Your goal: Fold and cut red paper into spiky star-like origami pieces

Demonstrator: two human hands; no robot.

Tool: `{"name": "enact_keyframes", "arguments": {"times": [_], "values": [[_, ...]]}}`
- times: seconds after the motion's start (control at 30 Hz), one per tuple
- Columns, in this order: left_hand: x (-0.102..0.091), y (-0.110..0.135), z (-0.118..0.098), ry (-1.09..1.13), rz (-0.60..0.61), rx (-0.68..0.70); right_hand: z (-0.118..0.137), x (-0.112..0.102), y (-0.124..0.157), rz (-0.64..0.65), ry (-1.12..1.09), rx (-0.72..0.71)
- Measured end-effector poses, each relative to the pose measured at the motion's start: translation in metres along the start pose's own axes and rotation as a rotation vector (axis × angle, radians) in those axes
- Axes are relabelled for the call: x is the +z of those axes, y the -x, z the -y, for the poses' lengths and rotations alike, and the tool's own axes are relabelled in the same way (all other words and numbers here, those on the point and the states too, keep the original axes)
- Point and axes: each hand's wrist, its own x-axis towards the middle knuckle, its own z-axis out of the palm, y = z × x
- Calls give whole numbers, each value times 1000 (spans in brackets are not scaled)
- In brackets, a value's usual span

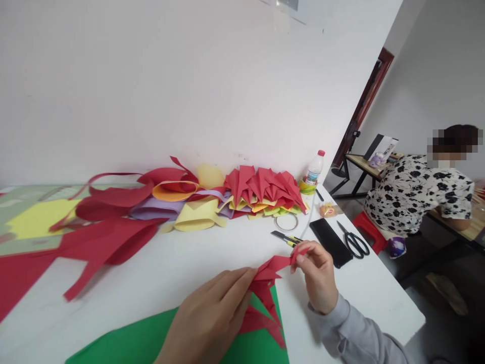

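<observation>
A folded red paper piece [270,283] lies over a green sheet [151,338] near the front of the white table [182,268]. My left hand [212,316] presses its stretched fingers onto the red paper's left side. My right hand [318,275] pinches the upper right tip of the same red paper between thumb and fingers, lifting it slightly.
Red paper strips [98,237], yellow and purple sheets and a row of folded red shapes [265,187] line the wall. A tape ring [286,221], utility knife [286,237], black phone [331,241], scissors [354,241] and bottle [313,174] lie at right. Another person [420,192] sits beyond the table's right edge.
</observation>
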Motion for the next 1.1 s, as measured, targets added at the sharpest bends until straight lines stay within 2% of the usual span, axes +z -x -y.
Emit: {"name": "enact_keyframes", "arguments": {"times": [0.2,0.37,0.57,0.7,0.83,0.9,1.1], "values": [[0,3,2,-55,13,14,3,0,1,95,4,14],[4,3,1,-52,-9,45,-3,1,1,-35,94,78],[9,1,-1,-5,-68,12,-3,3,2,-73,4,146],[5,-1,-1,151,11,-123,0,4,0,-82,-46,171],[-3,-10,-1,347,256,-374,2,3,-1,-35,-49,180],[-7,-15,-1,392,341,-469,2,3,-1,-12,-68,186],[-11,-18,2,371,346,-537,3,3,-4,-6,-115,189]]}}
